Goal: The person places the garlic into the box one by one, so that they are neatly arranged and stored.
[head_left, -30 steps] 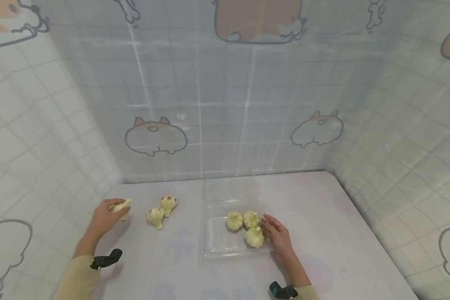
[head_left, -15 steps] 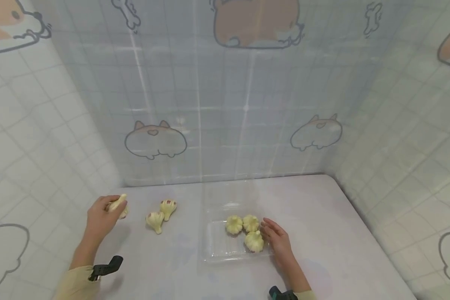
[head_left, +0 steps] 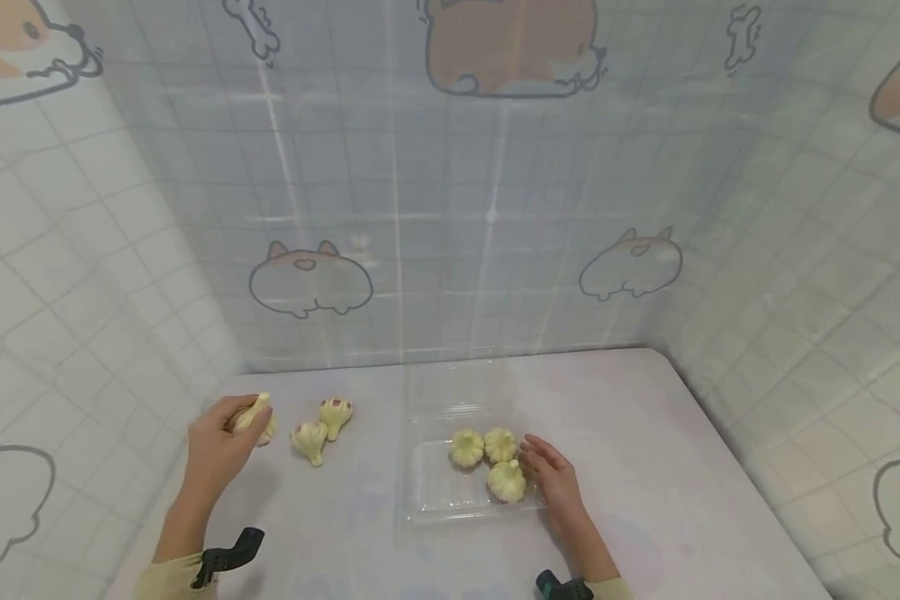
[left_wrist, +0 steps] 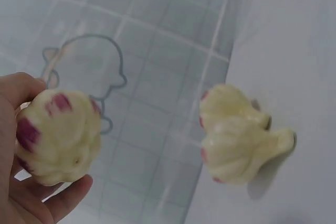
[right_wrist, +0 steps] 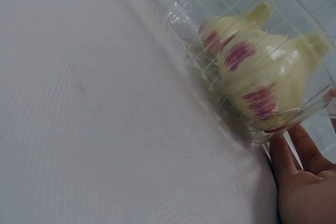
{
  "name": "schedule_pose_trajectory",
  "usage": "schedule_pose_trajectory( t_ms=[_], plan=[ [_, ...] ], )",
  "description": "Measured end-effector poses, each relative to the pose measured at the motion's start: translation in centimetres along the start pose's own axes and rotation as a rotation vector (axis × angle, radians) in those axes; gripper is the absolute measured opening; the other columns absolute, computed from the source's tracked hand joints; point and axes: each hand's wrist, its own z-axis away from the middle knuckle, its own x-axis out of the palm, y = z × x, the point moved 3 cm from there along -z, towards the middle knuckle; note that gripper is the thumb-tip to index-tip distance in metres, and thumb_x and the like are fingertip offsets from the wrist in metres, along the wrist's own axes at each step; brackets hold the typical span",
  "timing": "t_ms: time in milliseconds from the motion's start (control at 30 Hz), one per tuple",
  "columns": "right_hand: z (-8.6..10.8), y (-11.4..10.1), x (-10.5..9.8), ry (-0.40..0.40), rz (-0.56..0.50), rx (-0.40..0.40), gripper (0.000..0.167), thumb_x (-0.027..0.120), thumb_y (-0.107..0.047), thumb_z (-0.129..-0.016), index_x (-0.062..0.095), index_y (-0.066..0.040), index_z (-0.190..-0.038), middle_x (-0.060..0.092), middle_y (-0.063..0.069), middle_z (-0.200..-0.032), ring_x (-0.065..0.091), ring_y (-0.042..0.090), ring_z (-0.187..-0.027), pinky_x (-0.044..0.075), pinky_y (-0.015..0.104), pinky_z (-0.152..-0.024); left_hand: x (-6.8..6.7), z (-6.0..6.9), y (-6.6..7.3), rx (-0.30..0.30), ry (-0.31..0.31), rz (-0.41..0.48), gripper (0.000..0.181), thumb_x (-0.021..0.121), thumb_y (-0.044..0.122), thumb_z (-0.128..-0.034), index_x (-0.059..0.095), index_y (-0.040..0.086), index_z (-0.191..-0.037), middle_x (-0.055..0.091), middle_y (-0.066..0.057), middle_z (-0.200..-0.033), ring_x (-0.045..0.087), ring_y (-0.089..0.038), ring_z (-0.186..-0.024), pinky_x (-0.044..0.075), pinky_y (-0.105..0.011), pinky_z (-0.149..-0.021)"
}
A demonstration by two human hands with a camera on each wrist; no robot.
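My left hand [head_left: 221,442] holds a garlic bulb [left_wrist: 63,137] between thumb and fingers, raised over the left of the table with its stem up. Just right of it, two more garlic bulbs lie side by side: a nearer bulb [head_left: 310,442] and a farther bulb [head_left: 336,415]. In the middle stands a clear plastic container [head_left: 429,505] with three bulbs grouped in its right half: a left bulb [head_left: 467,448], a back bulb [head_left: 500,445] and a front bulb [head_left: 507,482]. Extended fingers of my right hand [head_left: 558,482] touch the container's right side.
A transparent lid [head_left: 457,383] lies opened back behind the container. The pale table [head_left: 615,400] meets a patterned curtain [head_left: 450,283] at its back, and curtains hang along both sides. Each wrist wears a black camera mount, one seen on the left wrist [head_left: 228,554].
My left hand has lifted the garlic bulb off the table's left side, then carried it a little to the right. The right hand stays at the container.
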Motion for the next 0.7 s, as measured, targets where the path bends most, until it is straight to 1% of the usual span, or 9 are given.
schedule_pose_trajectory(
  t_ms=[100, 167, 200, 300, 400, 533, 633, 700],
  plan=[
    [0.1, -0.1, 0.0, -0.011, 0.002, -0.002, 0.043, 0.055, -0.018, -0.099, 0.05, -0.002, -0.139, 0.052, 0.019, -0.137, 0.055, 0.03, -0.12, 0.049, 0.032, -0.093, 0.2, 0.3, 0.9, 0.043, 0.003, 0.016, 0.021, 0.078, 0.0, -0.0796, 0.073, 0.002, -0.1, 0.067, -0.007, -0.094, 0.055, -0.001, -0.074, 0.044, -0.011, -0.059],
    [0.1, -0.2, -0.1, -0.015, 0.013, -0.009, 0.043, 0.054, -0.018, -0.1, 0.049, -0.001, -0.139, 0.052, 0.019, -0.138, 0.054, 0.031, -0.121, 0.048, 0.032, -0.093, 0.4, 0.5, 1.6, 0.08, 0.015, 0.024, 0.021, 0.079, -0.002, -0.0775, 0.074, 0.002, -0.097, 0.068, -0.006, -0.093, 0.055, -0.002, -0.081, 0.042, -0.012, -0.067],
    [0.1, -0.2, -0.1, -0.016, 0.013, -0.011, 0.043, 0.054, -0.019, -0.1, 0.049, -0.001, -0.139, 0.051, 0.02, -0.138, 0.054, 0.031, -0.122, 0.048, 0.032, -0.094, 0.4, 0.6, 2.0, 0.101, 0.022, 0.025, 0.021, 0.079, -0.002, -0.0762, 0.074, 0.002, -0.096, 0.069, -0.006, -0.093, 0.053, -0.003, -0.083, 0.04, -0.012, -0.069],
    [0.1, -0.1, -0.1, -0.013, 0.005, -0.008, 0.043, 0.055, -0.018, -0.1, 0.049, -0.002, -0.139, 0.051, 0.019, -0.138, 0.053, 0.031, -0.122, 0.048, 0.032, -0.094, 0.8, 1.3, 2.9, 0.136, 0.033, 0.031, 0.024, 0.081, -0.004, -0.0727, 0.074, 0.002, -0.094, 0.069, -0.005, -0.092, 0.051, -0.004, -0.088, 0.038, -0.014, -0.071],
    [0.1, -0.1, -0.1, -0.008, 0.006, -0.012, 0.043, 0.055, -0.018, -0.099, 0.05, -0.001, -0.139, 0.052, 0.019, -0.138, 0.054, 0.031, -0.122, 0.048, 0.031, -0.093, 1.2, 1.9, 3.8, 0.162, 0.025, 0.038, 0.027, 0.083, -0.005, -0.0703, 0.074, 0.003, -0.095, 0.069, -0.005, -0.092, 0.053, -0.004, -0.087, 0.04, -0.011, -0.071],
    [0.1, -0.2, 0.0, -0.005, -0.001, -0.015, 0.043, 0.055, -0.017, -0.099, 0.05, -0.001, -0.138, 0.052, 0.019, -0.137, 0.054, 0.03, -0.122, 0.049, 0.03, -0.092, 1.9, 2.7, 5.0, 0.172, 0.001, 0.05, 0.03, 0.084, -0.005, -0.0693, 0.074, 0.005, -0.096, 0.07, -0.005, -0.095, 0.055, -0.001, -0.091, 0.042, -0.012, -0.073],
    [0.1, -0.2, 0.0, -0.007, -0.016, -0.011, 0.042, 0.055, -0.016, -0.099, 0.051, -0.002, -0.138, 0.052, 0.019, -0.138, 0.054, 0.03, -0.122, 0.049, 0.03, -0.092, 2.5, 3.4, 5.9, 0.151, -0.022, 0.066, 0.031, 0.085, -0.004, -0.0695, 0.074, 0.007, -0.097, 0.07, -0.003, -0.097, 0.056, -0.001, -0.093, 0.043, -0.013, -0.074],
    [0.0, -0.2, 0.0, -0.01, -0.005, -0.017, 0.042, 0.054, -0.016, -0.099, 0.051, -0.002, -0.138, 0.052, 0.019, -0.138, 0.053, 0.03, -0.123, 0.049, 0.03, -0.092, 2.9, 3.8, 6.4, 0.14, -0.037, 0.074, 0.032, 0.086, -0.002, -0.0696, 0.074, 0.009, -0.098, 0.07, -0.002, -0.098, 0.056, -0.001, -0.094, 0.043, -0.013, -0.074]
  ],
)
